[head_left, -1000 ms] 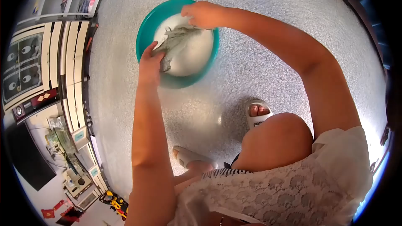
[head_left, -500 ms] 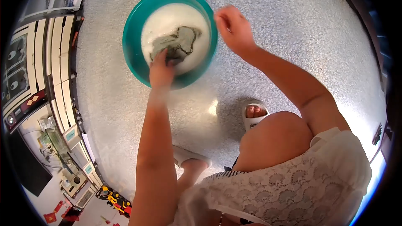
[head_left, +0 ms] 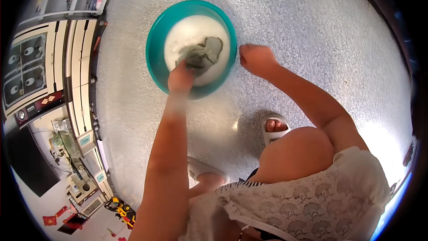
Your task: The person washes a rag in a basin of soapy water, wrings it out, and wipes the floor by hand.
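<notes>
A teal basin (head_left: 156, 49) with white suds (head_left: 183, 31) stands on the floor. Grey-green cloth (head_left: 213, 48) with a dark edge lies partly sunk in the suds. My left hand (head_left: 181, 78) reaches over the near rim and presses into the cloth; its fingertips are hidden in cloth and foam. Just right of the basin, clear of its rim, my right hand (head_left: 258, 59) hangs over the floor with its fingers curled together and nothing visible in them.
Speckled floor (head_left: 303, 22) surrounds the basin. My feet in pale sandals (head_left: 271, 138) are on the near side. Along the left stand a cream cabinet (head_left: 80, 62) and a white rack (head_left: 62, 2). A yellow toy vehicle (head_left: 120, 209) sits at the lower left.
My right hand has let go of the cloth and moved out of the basin to its right side. My left hand has moved from the cloth's left edge into its middle, and the cloth is more bunched.
</notes>
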Tool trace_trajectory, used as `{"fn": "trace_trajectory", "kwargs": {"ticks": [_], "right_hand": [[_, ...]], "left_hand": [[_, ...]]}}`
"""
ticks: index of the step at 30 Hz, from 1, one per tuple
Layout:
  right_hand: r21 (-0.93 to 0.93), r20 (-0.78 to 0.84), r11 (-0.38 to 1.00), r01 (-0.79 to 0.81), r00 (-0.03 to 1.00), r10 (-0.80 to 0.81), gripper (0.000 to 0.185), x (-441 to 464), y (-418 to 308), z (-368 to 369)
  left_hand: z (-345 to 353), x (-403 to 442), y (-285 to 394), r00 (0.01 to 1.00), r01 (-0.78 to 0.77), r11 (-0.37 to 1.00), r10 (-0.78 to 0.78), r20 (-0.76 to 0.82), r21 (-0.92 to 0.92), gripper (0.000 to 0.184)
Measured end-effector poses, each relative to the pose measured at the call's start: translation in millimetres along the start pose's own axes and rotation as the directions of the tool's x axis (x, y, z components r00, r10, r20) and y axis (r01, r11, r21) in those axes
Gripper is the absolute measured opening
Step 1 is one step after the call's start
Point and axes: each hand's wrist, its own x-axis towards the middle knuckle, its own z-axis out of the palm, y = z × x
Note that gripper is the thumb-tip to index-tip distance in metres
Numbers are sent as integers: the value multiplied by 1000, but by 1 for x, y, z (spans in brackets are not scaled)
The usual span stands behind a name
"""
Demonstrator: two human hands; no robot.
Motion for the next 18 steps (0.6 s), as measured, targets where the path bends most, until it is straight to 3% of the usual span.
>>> {"fn": "trace_trajectory", "kwargs": {"ticks": [1,4,7,8,9,10,13,15,16,18], "right_hand": [[70,-128,997,28,992,-18,14,-1,-8,-26],[187,-368,931,315,901,-231,10,28,-45,-63],[-114,-462,902,416,782,-419,22,94,-59,-29],[-144,-156,926,349,916,-369,23,111,-61,-11],[-195,163,936,293,951,-263,23,127,-64,8],[-263,456,931,255,883,-113,24,137,-66,26],[-229,507,819,525,783,-360,34,116,-72,66],[-349,439,886,305,889,-133,32,118,-68,80],[-402,394,896,186,919,-14,30,120,-66,87],[-357,499,897,261,865,-53,33,125,-68,98]], "left_hand": [[0,-2,0,1000,15,1000,-15,-12,-9,64],[24,-3,-9,994,-108,994,108,8,-10,59],[52,4,-20,955,-281,958,273,115,59,55],[47,-1,-14,960,-268,960,260,106,80,54],[38,-9,-5,965,-255,962,246,96,101,54],[31,-14,-2,969,-241,963,232,84,122,53],[42,-12,-23,948,-314,939,303,92,139,46],[56,-6,-37,963,-269,941,266,44,205,41],[50,-1,-34,964,-261,941,242,111,215,38],[50,-2,-32,958,-235,960,203,204,151,34]]}}
